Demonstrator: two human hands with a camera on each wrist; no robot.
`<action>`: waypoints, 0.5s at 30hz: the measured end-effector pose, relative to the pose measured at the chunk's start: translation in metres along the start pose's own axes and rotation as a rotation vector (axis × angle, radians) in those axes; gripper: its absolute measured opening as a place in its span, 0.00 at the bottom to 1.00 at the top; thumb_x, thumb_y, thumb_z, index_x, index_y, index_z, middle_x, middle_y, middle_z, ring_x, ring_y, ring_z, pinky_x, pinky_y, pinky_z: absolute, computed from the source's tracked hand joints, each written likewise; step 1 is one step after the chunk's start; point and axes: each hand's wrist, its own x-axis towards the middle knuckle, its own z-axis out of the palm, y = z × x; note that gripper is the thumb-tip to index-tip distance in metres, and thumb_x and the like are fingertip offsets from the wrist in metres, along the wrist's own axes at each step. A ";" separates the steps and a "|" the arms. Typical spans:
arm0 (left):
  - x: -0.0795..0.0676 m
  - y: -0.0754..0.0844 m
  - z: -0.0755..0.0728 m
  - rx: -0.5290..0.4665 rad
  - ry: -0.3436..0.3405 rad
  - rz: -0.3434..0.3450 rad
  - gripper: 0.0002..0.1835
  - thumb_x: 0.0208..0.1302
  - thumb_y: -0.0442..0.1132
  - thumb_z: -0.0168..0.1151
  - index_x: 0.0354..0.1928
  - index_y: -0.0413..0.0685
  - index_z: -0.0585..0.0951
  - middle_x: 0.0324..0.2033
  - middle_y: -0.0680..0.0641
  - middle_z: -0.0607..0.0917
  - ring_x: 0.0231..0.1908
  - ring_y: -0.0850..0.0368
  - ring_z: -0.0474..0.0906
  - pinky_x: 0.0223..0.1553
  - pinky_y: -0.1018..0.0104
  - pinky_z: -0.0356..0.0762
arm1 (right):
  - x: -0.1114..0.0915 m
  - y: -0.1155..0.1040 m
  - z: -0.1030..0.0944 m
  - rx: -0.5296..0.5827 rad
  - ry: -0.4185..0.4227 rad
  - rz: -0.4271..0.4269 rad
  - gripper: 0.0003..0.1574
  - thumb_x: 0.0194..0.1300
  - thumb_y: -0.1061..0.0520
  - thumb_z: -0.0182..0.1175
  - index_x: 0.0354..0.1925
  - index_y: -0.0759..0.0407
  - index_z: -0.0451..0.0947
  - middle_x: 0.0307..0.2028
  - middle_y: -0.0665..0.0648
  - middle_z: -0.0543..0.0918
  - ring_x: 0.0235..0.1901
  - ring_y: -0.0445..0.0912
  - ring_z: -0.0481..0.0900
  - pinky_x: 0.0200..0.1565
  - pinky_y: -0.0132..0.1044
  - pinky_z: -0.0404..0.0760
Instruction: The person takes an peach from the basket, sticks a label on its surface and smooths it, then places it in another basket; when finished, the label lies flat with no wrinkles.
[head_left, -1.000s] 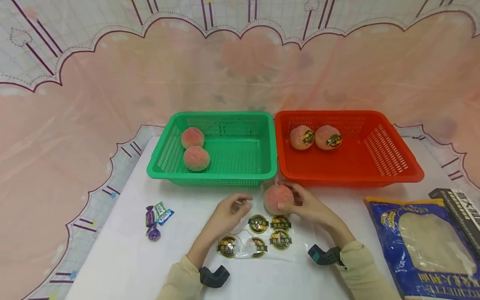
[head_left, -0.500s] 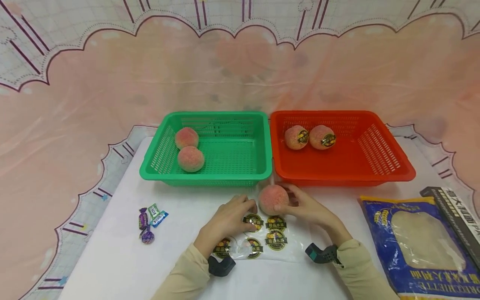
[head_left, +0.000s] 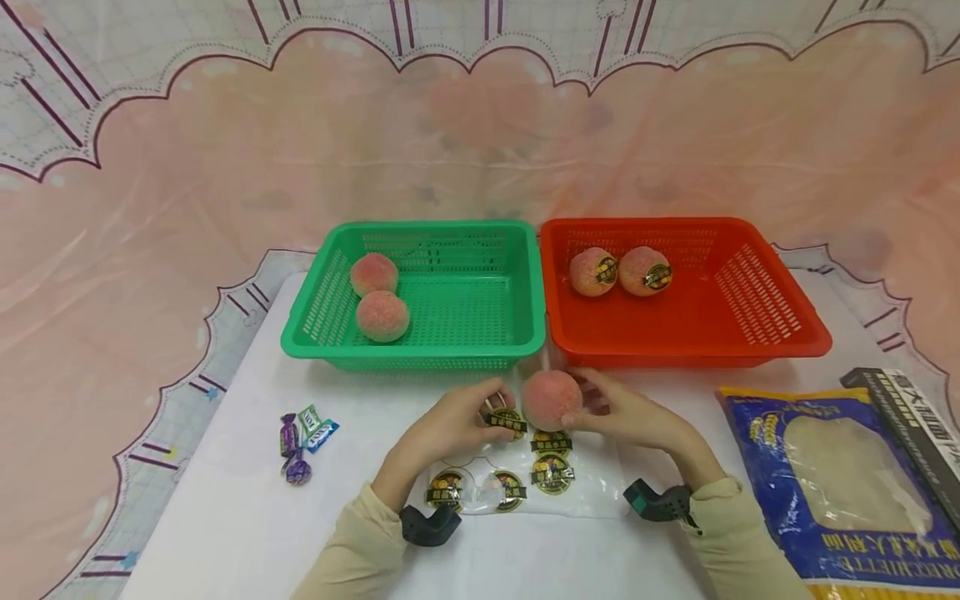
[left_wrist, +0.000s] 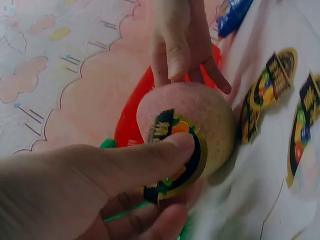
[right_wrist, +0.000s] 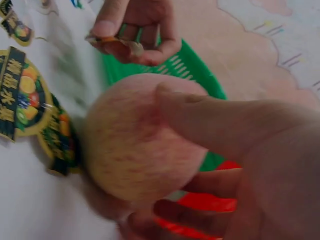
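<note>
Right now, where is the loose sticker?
In the head view, the sticker is below centre, in the left hand, just left of the peach in the right hand.

Seemingly a makeshift recording set-up, in what kind of room cannot be told: a printed cloth [head_left: 480, 150] rises behind the far edge of a white tabletop [head_left: 225, 517], and wrist cameras [head_left: 430, 527] are worn.

The round, fuzzy pink peach [head_left: 551, 401] is shading into mottled yellow. The round, glossy black-and-gold sticker [head_left: 507, 422] is carrying orange and green fruit prints. The rectangular green plastic basket [head_left: 412, 352] and rectangular red plastic basket [head_left: 697, 361] are showing slotted patterns. The pinkish cloth backdrop [head_left: 337, 150] is bearing purple scallops.
</note>
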 end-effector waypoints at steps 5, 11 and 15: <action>0.004 0.011 0.006 -0.135 -0.009 0.039 0.18 0.48 0.45 0.67 0.37 0.56 0.69 0.32 0.55 0.78 0.31 0.64 0.74 0.32 0.74 0.74 | -0.016 -0.012 -0.012 -0.188 0.030 0.012 0.37 0.55 0.40 0.58 0.59 0.48 0.60 0.47 0.54 0.73 0.44 0.48 0.72 0.44 0.41 0.76; 0.009 0.021 0.017 -0.316 0.051 0.020 0.22 0.46 0.43 0.68 0.41 0.57 0.67 0.31 0.54 0.78 0.25 0.65 0.74 0.28 0.75 0.72 | -0.024 -0.024 -0.014 -0.192 -0.040 -0.076 0.16 0.60 0.42 0.53 0.44 0.47 0.71 0.35 0.48 0.77 0.34 0.42 0.73 0.35 0.32 0.76; 0.012 0.027 0.023 -0.413 0.059 0.007 0.25 0.46 0.42 0.69 0.45 0.54 0.68 0.30 0.53 0.80 0.25 0.65 0.74 0.27 0.77 0.72 | -0.021 -0.028 -0.009 -0.147 -0.112 -0.162 0.11 0.62 0.44 0.51 0.35 0.48 0.72 0.26 0.46 0.74 0.28 0.38 0.71 0.30 0.29 0.72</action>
